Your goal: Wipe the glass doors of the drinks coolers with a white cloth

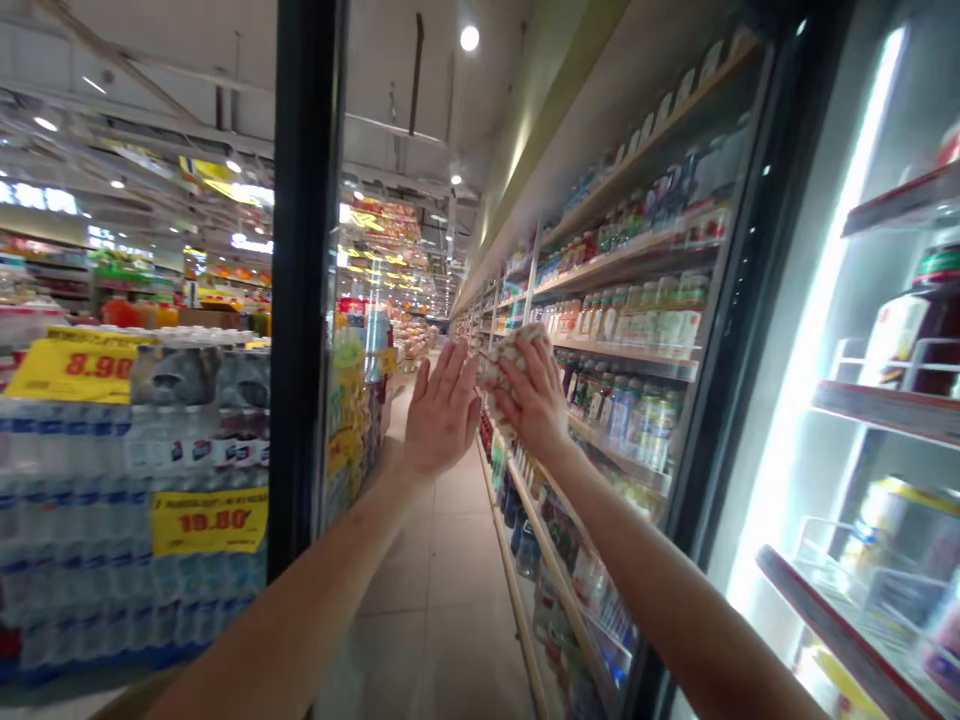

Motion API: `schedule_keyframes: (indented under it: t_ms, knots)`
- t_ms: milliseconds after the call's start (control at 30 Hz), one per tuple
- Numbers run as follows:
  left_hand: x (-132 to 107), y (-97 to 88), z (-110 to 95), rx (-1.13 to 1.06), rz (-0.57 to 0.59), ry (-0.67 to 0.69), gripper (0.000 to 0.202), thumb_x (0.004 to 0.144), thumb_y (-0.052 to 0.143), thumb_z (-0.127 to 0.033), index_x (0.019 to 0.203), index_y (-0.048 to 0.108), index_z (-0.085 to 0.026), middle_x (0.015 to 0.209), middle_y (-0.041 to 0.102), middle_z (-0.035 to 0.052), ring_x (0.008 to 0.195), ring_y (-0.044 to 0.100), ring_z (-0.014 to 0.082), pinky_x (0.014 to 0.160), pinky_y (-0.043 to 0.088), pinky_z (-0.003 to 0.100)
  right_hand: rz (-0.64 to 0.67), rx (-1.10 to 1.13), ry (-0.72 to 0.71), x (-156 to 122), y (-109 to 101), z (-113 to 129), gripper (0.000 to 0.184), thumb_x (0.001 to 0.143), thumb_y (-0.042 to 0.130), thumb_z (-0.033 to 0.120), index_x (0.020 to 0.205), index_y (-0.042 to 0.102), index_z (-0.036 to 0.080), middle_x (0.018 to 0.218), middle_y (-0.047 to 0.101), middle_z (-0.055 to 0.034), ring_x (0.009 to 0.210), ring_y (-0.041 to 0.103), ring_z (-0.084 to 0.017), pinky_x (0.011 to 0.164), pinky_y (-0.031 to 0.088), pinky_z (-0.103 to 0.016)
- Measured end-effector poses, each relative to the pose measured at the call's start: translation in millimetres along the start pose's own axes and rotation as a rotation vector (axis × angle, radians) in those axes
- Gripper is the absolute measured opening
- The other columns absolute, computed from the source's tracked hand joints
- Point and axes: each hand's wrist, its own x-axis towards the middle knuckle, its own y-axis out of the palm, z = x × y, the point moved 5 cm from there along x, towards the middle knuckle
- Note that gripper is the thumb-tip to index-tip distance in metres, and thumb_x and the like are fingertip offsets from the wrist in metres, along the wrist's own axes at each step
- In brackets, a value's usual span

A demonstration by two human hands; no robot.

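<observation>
— While left hand (444,415) and right hand (536,405) both reach out to the glass door (307,300), what does each one do?

— Right hand holds a cloth (495,368), pale and patterned, up against the door. Fingers spread and a little bent over it. Left hand carries nothing: palm toward the glass, fingers up and slightly apart, thumb out. Blurred there; cannot tell whether that palm meets the door or stops just short.

— Why hold the cloth so?

— My reading: spread fingers bear on a broad patch, so it lies flat to the door, not bunched in a fist.

— And around the door?

— Right of it, lit cabinet shelves (885,412) with a strip light (817,310); door apparently swung out from these. Dark bottle (941,310) behind a wire guard (919,343), likely fitted against toppling. Left of the door, bottled-drink packs (67,500) in tiers, yellow price sign (210,520) on the front, presumably to face the passage. Seen through the door: drink shelves (630,350) and pale floor (457,560).
</observation>
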Motion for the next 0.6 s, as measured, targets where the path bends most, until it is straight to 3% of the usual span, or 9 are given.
schedule_keyframes:
  t_ms: [33, 100, 133, 200, 267, 333, 367, 467, 600]
  knots:
    - [0.5, 3.0, -2.6, 0.035, 0.029, -0.004, 0.058, 0.09, 0.04, -0.023, 0.143, 0.019, -0.018, 0.145, 0.035, 0.0146, 0.14, 0.016, 0.0211, 0.113, 0.019, 0.047, 0.01, -0.044, 0.029, -6.4, -10.7, -24.5, 0.032, 0.087, 0.048, 0.036, 0.115, 0.061, 0.026, 0.14, 0.044, -0.0041, 0.136, 0.031, -0.024, 0.107, 0.034, -0.047]
    - [2.1, 8.5, -8.1, 0.098, 0.06, 0.007, 0.052, 0.09, 0.04, -0.024, 0.14, 0.028, -0.018, 0.145, 0.036, 0.0137, 0.14, 0.015, 0.0221, 0.114, 0.017, 0.047, -0.04, -0.091, 0.154, -17.3, -37.5, -79.2, 0.035, 0.088, 0.043, 0.033, 0.113, 0.064, 0.019, 0.142, 0.04, -0.011, 0.135, 0.03, -0.032, 0.105, 0.028, -0.056]
    - [2.9, 10.2, -10.2, 0.121, 0.058, 0.008, 0.05, 0.089, 0.04, -0.024, 0.139, 0.032, -0.017, 0.145, 0.036, 0.014, 0.14, 0.013, 0.0227, 0.114, 0.016, 0.048, -0.146, -0.138, 0.325, -22.4, -52.8, -107.5, 0.038, 0.089, 0.038, 0.033, 0.11, 0.066, 0.018, 0.14, 0.042, -0.0105, 0.134, 0.032, -0.031, 0.105, 0.026, -0.055]
    - [3.6, 12.3, -12.4, 0.139, 0.04, 0.005, 0.049, 0.089, 0.041, -0.023, 0.137, 0.034, -0.014, 0.145, 0.036, 0.0152, 0.14, 0.01, 0.0234, 0.114, 0.016, 0.048, -0.244, -0.164, 0.453, -25.2, -65.2, -133.5, 0.045, 0.089, 0.03, 0.027, 0.116, 0.061, 0.008, 0.141, 0.036, -0.0218, 0.135, 0.029, -0.035, 0.104, 0.024, -0.06]
    - [2.8, 13.8, -12.2, 0.125, 0.039, -0.003, 0.05, 0.089, 0.041, -0.023, 0.137, 0.034, -0.013, 0.146, 0.034, 0.0151, 0.141, 0.008, 0.0234, 0.114, 0.016, 0.049, -0.283, -0.167, 0.486, -20.9, -56.1, -121.4, 0.047, 0.088, 0.028, 0.024, 0.121, 0.057, 0.006, 0.143, 0.031, -0.0258, 0.136, 0.027, -0.034, 0.105, 0.025, -0.058]
    - [1.3, 15.0, -10.1, 0.093, 0.058, -0.017, 0.051, 0.089, 0.041, -0.023, 0.139, 0.032, -0.014, 0.147, 0.032, 0.0143, 0.141, 0.008, 0.0231, 0.114, 0.015, 0.049, -0.238, -0.147, 0.415, -12.1, -31.3, -80.1, 0.044, 0.088, 0.033, 0.027, 0.123, 0.057, 0.014, 0.147, 0.029, -0.0181, 0.138, 0.026, -0.029, 0.107, 0.028, -0.051]
    - [0.5, 15.4, -8.6, 0.078, 0.069, -0.025, 0.051, 0.09, 0.041, -0.024, 0.139, 0.031, -0.015, 0.148, 0.031, 0.0139, 0.141, 0.008, 0.0229, 0.115, 0.015, 0.049, -0.179, -0.125, 0.334, -7.3, -16.6, -55.1, 0.04, 0.088, 0.037, 0.03, 0.121, 0.058, 0.022, 0.149, 0.029, -0.0102, 0.138, 0.026, -0.025, 0.108, 0.029, -0.048]
    - [-1.3, 15.4, -5.7, 0.074, 0.088, -0.009, 0.051, 0.09, 0.04, -0.024, 0.14, 0.031, -0.015, 0.147, 0.031, 0.0134, 0.141, 0.009, 0.0224, 0.115, 0.015, 0.048, 0.022, -0.054, 0.027, -1.5, 11.5, -0.9, 0.034, 0.088, 0.045, 0.034, 0.118, 0.057, 0.027, 0.149, 0.03, -0.0038, 0.14, 0.023, -0.023, 0.112, 0.021, -0.049]
    - [-2.4, 15.3, -6.6, 0.13, 0.092, 0.04, 0.049, 0.09, 0.04, -0.023, 0.138, 0.033, -0.014, 0.146, 0.033, 0.0136, 0.141, 0.008, 0.0226, 0.114, 0.019, 0.047, -0.053, -0.022, 0.045, -24.4, -17.3, -14.9, 0.028, 0.088, 0.043, 0.026, 0.109, 0.061, 0.022, 0.145, 0.037, -0.006, 0.138, 0.028, -0.023, 0.109, 0.029, -0.051]
